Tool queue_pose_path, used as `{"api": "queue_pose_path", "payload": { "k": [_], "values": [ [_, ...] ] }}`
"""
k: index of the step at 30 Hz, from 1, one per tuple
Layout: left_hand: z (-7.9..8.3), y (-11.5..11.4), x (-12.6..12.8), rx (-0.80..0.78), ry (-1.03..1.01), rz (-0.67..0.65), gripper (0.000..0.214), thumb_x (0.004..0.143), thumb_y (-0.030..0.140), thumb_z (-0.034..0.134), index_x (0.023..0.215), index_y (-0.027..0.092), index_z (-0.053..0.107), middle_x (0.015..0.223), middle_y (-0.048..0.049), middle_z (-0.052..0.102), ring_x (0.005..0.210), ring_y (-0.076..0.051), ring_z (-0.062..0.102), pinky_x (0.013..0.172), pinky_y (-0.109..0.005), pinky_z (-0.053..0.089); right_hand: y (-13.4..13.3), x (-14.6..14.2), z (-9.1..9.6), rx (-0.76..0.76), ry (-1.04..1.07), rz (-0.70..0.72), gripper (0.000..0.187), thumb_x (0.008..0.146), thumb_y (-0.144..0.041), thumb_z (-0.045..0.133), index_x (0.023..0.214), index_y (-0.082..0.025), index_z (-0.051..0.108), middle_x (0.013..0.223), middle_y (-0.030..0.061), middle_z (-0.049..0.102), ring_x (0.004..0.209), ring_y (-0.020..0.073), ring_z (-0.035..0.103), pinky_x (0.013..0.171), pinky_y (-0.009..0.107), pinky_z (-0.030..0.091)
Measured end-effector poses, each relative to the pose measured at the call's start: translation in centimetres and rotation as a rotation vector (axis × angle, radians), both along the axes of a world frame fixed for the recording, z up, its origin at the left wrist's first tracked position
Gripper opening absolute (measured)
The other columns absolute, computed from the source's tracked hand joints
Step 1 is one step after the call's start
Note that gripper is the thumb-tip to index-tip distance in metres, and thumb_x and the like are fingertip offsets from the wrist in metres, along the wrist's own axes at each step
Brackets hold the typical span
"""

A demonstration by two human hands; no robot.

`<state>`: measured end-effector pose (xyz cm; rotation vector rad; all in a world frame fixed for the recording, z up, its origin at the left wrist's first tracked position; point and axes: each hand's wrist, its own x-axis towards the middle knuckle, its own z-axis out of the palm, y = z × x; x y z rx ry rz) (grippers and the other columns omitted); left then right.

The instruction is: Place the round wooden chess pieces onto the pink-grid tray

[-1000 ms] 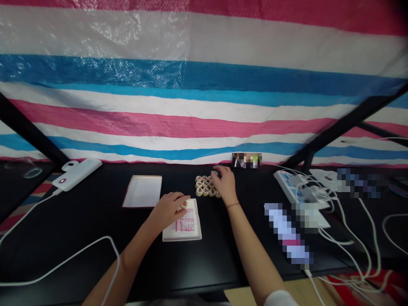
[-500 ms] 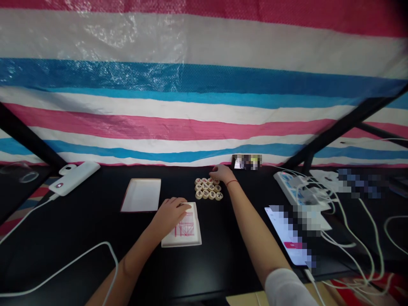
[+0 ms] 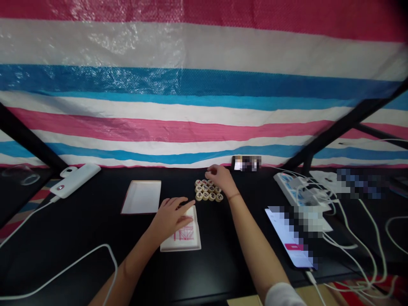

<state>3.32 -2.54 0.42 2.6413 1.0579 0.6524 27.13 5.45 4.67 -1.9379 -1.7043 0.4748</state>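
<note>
My left hand [image 3: 172, 216] lies on the near-left part of a white box [image 3: 186, 236] with a red grid printed inside, fingers stretched out toward its far edge. Just beyond the box sits a cluster of several round wooden game pieces [image 3: 208, 191] with red and black characters. My right hand [image 3: 219, 177] hovers over the far side of that cluster, fingers curled in a pinch; what they hold, if anything, is hidden.
A white box lid [image 3: 142, 196] lies left of the pieces. A white power bank [image 3: 75, 180] with cable sits far left. A phone [image 3: 291, 240], a power strip [image 3: 296, 189] and tangled white cables fill the right. A striped tarp hangs behind the black table [image 3: 79, 238].
My left hand's fingers have spread out over the box's far edge. My right hand has shifted slightly left over the far pieces. The view has tilted a little.
</note>
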Motion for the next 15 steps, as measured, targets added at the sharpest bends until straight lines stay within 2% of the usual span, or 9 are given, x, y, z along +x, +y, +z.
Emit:
{"api": "queue_pose_path", "payload": {
  "k": [1,2,5,8,11,15],
  "values": [
    [-0.1,0.0,0.0,0.009,-0.049,0.021,0.051,0.091,0.036,0.057,0.139,0.025,0.044,0.127,-0.0099,0.059,0.115,-0.026,0.056,0.095,-0.042,0.046,-1.4,-1.0,0.2,0.070,0.157,0.088,0.017,0.076,-0.026,0.061,0.090,-0.019,0.067,0.082,0.0033,0.070,0.077,0.0171,0.065,0.074,0.027,0.047],
    [-0.2,0.0,0.0,0.010,-0.099,0.049,0.056,0.090,0.038,0.057,0.142,0.024,0.040,0.127,-0.0110,0.059,0.116,-0.026,0.056,0.096,-0.042,0.046,-2.9,-2.0,0.3,0.080,0.296,0.163,0.017,0.075,-0.029,0.063,0.088,-0.020,0.067,0.079,0.0021,0.069,0.073,0.0167,0.064,0.070,0.027,0.048],
    [-0.5,0.1,0.0,-0.024,-0.234,0.121,0.055,0.092,0.039,0.054,0.142,0.024,0.038,0.124,-0.0107,0.059,0.113,-0.024,0.058,0.093,-0.038,0.050,-6.5,-5.1,-0.4,0.000,0.612,0.346,0.018,0.075,-0.035,0.064,0.086,-0.020,0.065,0.070,-0.0004,0.065,0.064,0.0147,0.060,0.060,0.026,0.046],
    [-0.6,0.0,-0.2,-0.057,-0.325,0.130,0.038,0.097,0.032,0.046,0.134,0.026,0.049,0.116,-0.0076,0.060,0.107,-0.019,0.061,0.090,-0.032,0.053,-8.0,-7.0,-1.6,-0.040,0.793,0.338,0.019,0.074,-0.034,0.066,0.086,-0.020,0.065,0.064,-0.0030,0.061,0.058,0.0123,0.056,0.055,0.024,0.043],
    [-0.5,0.0,-0.4,-0.064,-0.358,0.135,0.032,0.097,0.028,0.046,0.128,0.026,0.054,0.115,-0.0060,0.059,0.106,-0.017,0.061,0.090,-0.030,0.053,-8.1,-7.5,-2.4,-0.053,0.919,0.279,0.023,0.071,-0.036,0.071,0.085,-0.019,0.065,0.060,-0.0047,0.058,0.055,0.0109,0.054,0.053,0.023,0.041],
    [-0.3,0.0,-0.5,-0.068,-0.351,0.140,0.028,0.094,0.025,0.050,0.121,0.026,0.057,0.117,-0.0050,0.059,0.108,-0.017,0.061,0.089,-0.028,0.054,-7.9,-7.1,-2.4,-0.067,1.069,0.243,0.028,0.066,-0.038,0.078,0.083,-0.019,0.066,0.069,-0.0013,0.066,0.066,0.0131,0.062,0.063,0.025,0.048]
  ]
}}
